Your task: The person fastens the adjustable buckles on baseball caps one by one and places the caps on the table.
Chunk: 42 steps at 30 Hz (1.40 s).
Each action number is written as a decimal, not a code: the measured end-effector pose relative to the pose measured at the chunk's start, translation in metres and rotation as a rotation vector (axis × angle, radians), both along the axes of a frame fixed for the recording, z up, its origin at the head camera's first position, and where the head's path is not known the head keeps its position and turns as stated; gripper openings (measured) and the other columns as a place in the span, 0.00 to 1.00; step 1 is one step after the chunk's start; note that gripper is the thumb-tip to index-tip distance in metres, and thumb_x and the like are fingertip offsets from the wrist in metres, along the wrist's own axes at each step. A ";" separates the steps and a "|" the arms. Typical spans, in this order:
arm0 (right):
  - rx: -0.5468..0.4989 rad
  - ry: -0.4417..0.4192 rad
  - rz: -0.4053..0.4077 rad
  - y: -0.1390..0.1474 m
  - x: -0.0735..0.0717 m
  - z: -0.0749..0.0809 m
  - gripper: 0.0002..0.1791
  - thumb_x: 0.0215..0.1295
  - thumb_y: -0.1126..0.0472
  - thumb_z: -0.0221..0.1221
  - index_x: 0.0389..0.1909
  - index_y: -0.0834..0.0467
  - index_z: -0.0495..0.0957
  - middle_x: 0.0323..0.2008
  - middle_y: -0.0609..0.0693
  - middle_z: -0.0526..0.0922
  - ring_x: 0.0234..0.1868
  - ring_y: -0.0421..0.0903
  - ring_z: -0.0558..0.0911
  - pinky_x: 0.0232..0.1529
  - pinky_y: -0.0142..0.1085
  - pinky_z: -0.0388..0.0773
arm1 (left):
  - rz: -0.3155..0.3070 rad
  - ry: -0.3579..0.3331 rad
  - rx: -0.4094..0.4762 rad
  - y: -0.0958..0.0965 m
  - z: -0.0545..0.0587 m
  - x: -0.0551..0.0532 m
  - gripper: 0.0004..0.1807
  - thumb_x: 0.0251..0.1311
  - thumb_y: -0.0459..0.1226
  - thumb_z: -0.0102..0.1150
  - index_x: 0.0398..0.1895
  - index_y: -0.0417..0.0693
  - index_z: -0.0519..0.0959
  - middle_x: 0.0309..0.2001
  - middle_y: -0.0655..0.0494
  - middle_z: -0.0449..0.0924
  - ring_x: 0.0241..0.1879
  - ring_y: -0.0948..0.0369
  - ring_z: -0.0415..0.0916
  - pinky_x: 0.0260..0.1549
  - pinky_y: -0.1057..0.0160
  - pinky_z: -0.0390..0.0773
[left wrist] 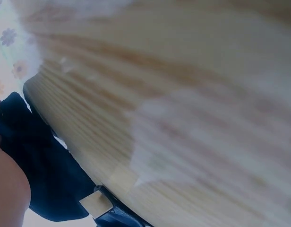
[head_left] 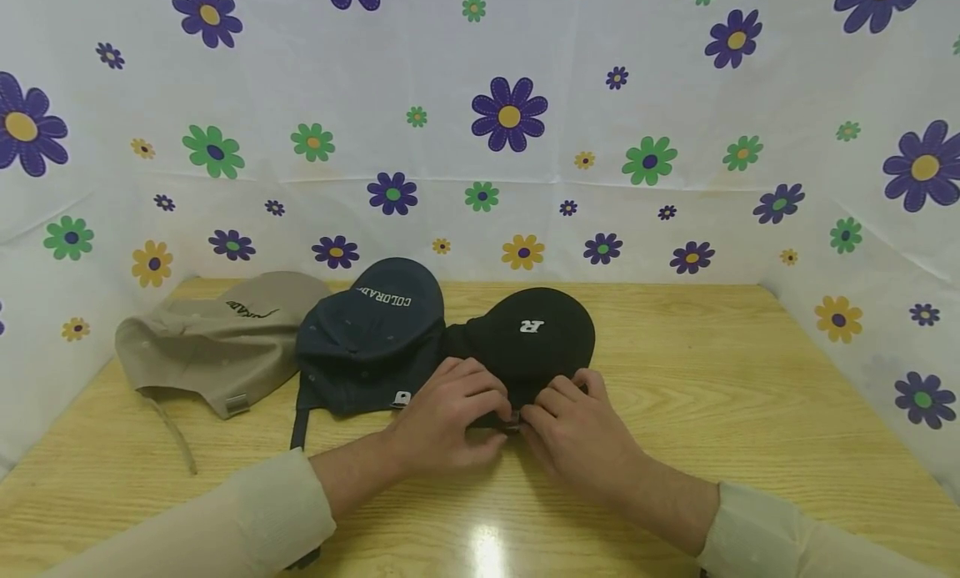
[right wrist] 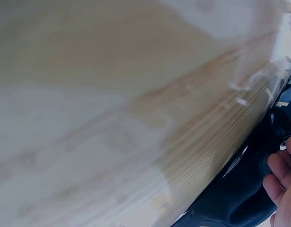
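Observation:
A black baseball cap [head_left: 552, 349] with a white R lies on the table in the head view, its back strap towards me. My left hand [head_left: 453, 411] is at the left of the small buckle [head_left: 513, 420], fingers curled and pinching the strap. On the buckle's other side, my right hand [head_left: 581, 428] pinches the strap with curled fingers. Both hands hide most of the strap. In the right wrist view, the fingers [right wrist: 279, 172] bend against dark cap fabric [right wrist: 249, 189]. The left wrist view catches only the edge of the left hand [left wrist: 11, 189].
Left of the black cap lies a navy cap [head_left: 375, 328] lettered COLORADO, its strap hanging forward. Farther left is a beige cap [head_left: 225, 344] with a loose strap. The wooden table [head_left: 712, 378] ends at a flowered white cloth [head_left: 570, 178] behind and on both sides.

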State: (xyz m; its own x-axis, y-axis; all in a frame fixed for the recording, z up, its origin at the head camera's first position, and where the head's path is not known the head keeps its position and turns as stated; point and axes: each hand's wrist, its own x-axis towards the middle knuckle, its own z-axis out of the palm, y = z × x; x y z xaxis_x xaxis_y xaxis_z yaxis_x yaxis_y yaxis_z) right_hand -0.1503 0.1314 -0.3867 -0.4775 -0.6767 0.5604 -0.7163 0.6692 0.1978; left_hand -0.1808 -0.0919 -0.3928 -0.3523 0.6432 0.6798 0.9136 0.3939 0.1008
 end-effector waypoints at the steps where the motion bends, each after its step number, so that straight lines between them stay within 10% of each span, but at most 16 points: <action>1: 0.002 -0.002 0.002 0.000 0.000 0.000 0.04 0.60 0.56 0.67 0.33 0.52 0.84 0.31 0.44 0.81 0.38 0.45 0.75 0.47 0.48 0.66 | -0.007 -0.004 -0.003 0.000 0.000 0.000 0.10 0.47 0.39 0.73 0.31 0.55 0.81 0.37 0.64 0.80 0.41 0.64 0.73 0.44 0.61 0.70; 42: -0.005 -0.085 -0.039 0.000 0.001 0.001 0.07 0.61 0.54 0.61 0.27 0.51 0.82 0.27 0.43 0.79 0.34 0.44 0.74 0.42 0.40 0.67 | -0.014 0.086 0.027 0.002 0.003 0.002 0.09 0.44 0.36 0.79 0.29 0.53 0.87 0.30 0.65 0.85 0.33 0.64 0.75 0.41 0.65 0.75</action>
State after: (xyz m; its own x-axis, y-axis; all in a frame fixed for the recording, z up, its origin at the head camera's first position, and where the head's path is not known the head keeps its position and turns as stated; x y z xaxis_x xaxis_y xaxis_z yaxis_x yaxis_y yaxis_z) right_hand -0.1496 0.1318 -0.3854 -0.5493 -0.6539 0.5203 -0.7036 0.6978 0.1342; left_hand -0.1785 -0.0897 -0.3900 -0.2829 0.6282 0.7248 0.9246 0.3796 0.0319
